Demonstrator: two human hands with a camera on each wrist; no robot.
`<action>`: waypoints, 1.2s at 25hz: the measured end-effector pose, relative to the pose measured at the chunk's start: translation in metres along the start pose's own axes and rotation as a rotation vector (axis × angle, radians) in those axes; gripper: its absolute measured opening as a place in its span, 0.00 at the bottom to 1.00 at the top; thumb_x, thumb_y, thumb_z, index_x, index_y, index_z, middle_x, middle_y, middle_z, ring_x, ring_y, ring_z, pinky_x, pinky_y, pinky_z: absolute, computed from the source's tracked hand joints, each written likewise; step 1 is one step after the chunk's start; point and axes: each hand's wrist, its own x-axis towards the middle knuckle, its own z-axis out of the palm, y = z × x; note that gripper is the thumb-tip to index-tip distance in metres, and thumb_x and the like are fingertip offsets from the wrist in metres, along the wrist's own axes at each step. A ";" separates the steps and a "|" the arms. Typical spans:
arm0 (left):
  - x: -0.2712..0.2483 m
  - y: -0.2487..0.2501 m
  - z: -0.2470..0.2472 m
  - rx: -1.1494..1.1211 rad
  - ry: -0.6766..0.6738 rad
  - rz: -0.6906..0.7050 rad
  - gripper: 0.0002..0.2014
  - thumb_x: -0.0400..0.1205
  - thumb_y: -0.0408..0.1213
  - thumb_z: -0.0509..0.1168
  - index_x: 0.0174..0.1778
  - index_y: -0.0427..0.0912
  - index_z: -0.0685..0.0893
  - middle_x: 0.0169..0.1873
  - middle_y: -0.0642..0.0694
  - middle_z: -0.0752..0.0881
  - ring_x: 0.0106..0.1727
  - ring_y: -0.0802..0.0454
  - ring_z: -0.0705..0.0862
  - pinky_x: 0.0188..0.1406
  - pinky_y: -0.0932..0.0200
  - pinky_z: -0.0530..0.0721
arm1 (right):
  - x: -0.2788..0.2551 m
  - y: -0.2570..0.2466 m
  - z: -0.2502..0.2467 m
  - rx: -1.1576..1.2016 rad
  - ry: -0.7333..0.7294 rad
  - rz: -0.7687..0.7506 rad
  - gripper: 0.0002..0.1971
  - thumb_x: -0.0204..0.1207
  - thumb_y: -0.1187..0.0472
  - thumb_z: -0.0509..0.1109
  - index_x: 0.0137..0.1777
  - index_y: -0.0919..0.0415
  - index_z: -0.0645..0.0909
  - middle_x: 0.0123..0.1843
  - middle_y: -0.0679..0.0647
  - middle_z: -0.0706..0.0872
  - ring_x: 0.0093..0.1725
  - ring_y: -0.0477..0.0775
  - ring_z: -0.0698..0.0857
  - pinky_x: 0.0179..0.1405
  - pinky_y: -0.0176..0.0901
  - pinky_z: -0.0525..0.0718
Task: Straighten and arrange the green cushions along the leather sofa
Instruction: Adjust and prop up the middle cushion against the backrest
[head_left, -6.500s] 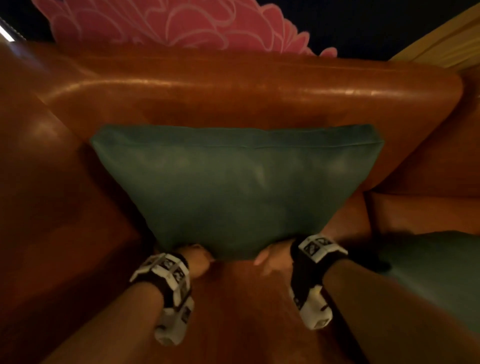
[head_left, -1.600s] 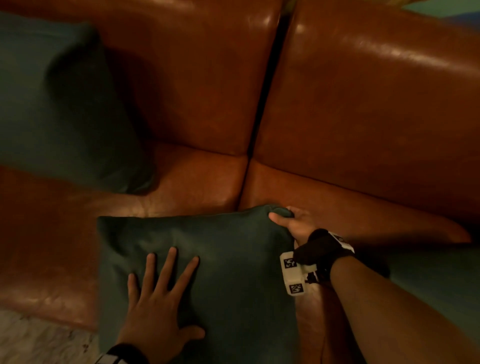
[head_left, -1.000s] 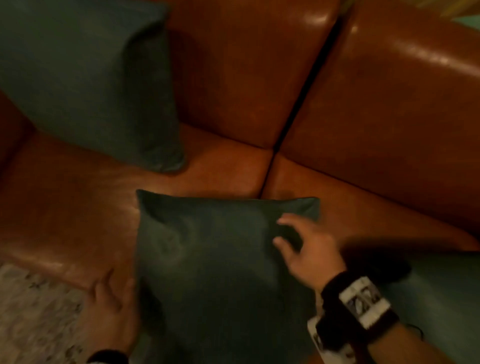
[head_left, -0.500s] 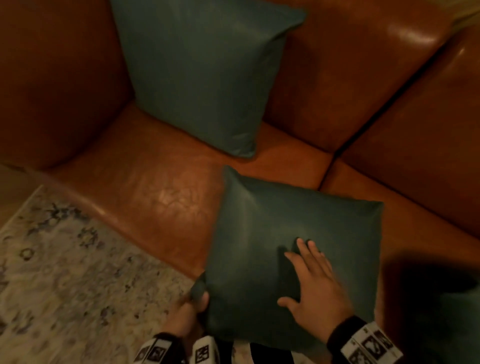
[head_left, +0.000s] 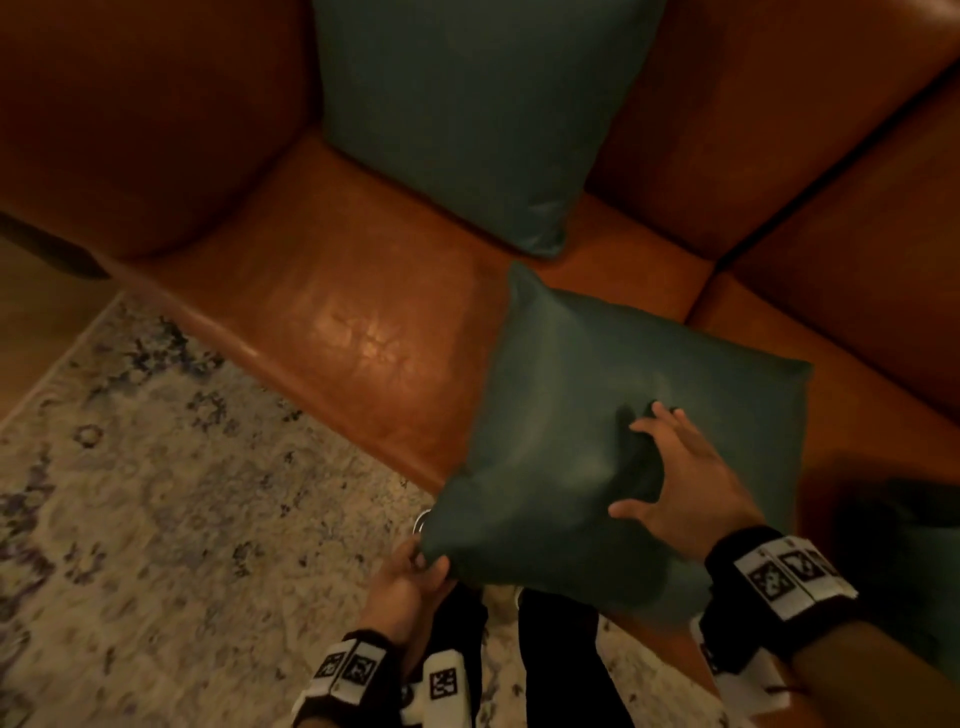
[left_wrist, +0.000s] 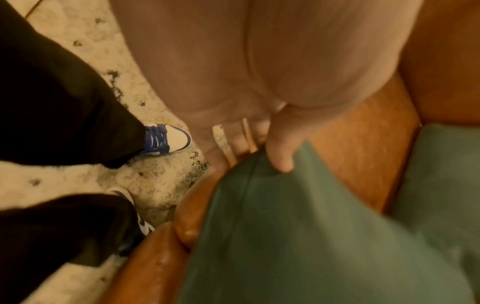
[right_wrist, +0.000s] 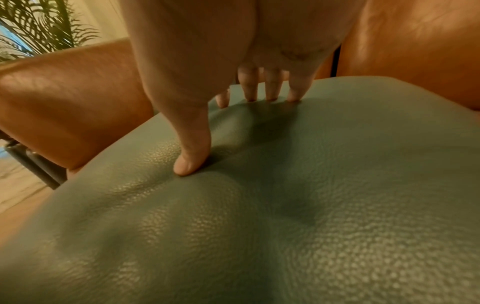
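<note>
A green leather cushion lies flat on the brown leather sofa seat, its near edge hanging over the seat's front. My left hand pinches the cushion's near left corner, thumb on top. My right hand rests on top of the cushion with fingers spread, its fingertips and thumb pressing a dent into it. A second green cushion stands upright against the backrest in the corner.
A third green cushion shows dimly at the right edge. The sofa's armrest rises at the left. A pale patterned rug lies in front, with my black-trousered legs and shoes on it. A plant stands behind the sofa.
My view has swung left. My left hand now pinches the cushion's near corner at the seat's front edge. My right hand's fingers have spread and dug into the top.
</note>
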 end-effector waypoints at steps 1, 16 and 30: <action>0.003 -0.004 -0.006 0.113 0.047 0.044 0.10 0.78 0.23 0.63 0.54 0.35 0.81 0.49 0.38 0.90 0.54 0.36 0.86 0.54 0.44 0.86 | 0.001 0.001 0.001 -0.005 0.003 0.000 0.47 0.56 0.43 0.83 0.74 0.44 0.64 0.85 0.44 0.52 0.84 0.47 0.48 0.82 0.48 0.56; -0.007 -0.014 -0.007 1.274 0.417 0.228 0.06 0.80 0.31 0.65 0.50 0.37 0.85 0.44 0.36 0.88 0.43 0.41 0.86 0.38 0.60 0.78 | -0.006 0.012 0.010 0.041 0.007 -0.101 0.45 0.58 0.43 0.83 0.74 0.42 0.63 0.85 0.46 0.53 0.84 0.49 0.49 0.82 0.51 0.58; 0.000 0.059 -0.021 0.494 0.389 -0.150 0.06 0.82 0.38 0.61 0.42 0.41 0.79 0.33 0.44 0.80 0.33 0.49 0.79 0.36 0.57 0.80 | -0.005 0.036 0.004 0.072 0.009 -0.162 0.47 0.63 0.45 0.80 0.79 0.45 0.56 0.86 0.51 0.47 0.85 0.55 0.46 0.83 0.54 0.54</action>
